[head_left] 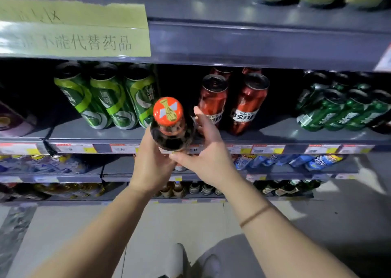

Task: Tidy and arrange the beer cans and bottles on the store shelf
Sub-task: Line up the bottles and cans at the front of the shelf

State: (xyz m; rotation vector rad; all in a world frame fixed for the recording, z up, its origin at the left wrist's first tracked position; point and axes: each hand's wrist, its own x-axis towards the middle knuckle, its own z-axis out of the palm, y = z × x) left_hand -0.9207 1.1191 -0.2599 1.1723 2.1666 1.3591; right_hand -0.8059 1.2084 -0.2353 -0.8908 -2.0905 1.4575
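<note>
Both hands are on one dark bottle (172, 129) with an orange cap, held upright in front of the middle shelf (296, 135), just before its front edge. Left hand (151, 161) wraps the bottle body from the left, fingers curled round it. Right hand (206, 150) grips from the right: thumb across the lower body, fingers spread up beside the neck. Green cans (110, 97) stand on the shelf left of the bottle, red cans (245, 104) just right of it, dark green cans (342, 108) further right. Thin band on the right wrist.
</note>
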